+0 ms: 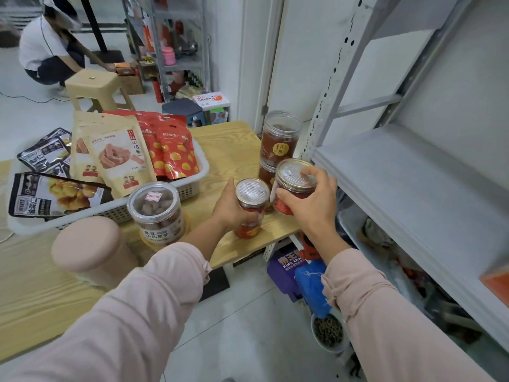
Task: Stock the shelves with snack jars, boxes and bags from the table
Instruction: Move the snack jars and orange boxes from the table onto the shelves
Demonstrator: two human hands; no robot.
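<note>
Worktop: pale wood-grain worktop (228, 150) fills the left of my feed; grey metal shelf rack (399, 172) stands just beside its right end
Left hand: my left hand (230, 208) has its fingers clamped round the side of a small foil-lidded jar with a red label (252, 194); this jar is upright and looks to rest on the worktop near the front edge
Right hand: my right hand (314, 199) grips a second foil-lidded red-label jar (293, 175) from above, fingers curled over its rim; this one is tilted, just beside the shelf's front corner
Behind: two clear jars of brown snacks (279, 139), stacked, at the worktop's right edge
Basket: white slotted plastic basket (192, 186) holding beige, red and black snack bags (121, 158)
Near me: clear jar of brown nuts (155, 213); a pale pink round canister (88, 246) to its left
Background: person crouching (46, 42) on the floor by a beige plastic stool (93, 86)
</note>
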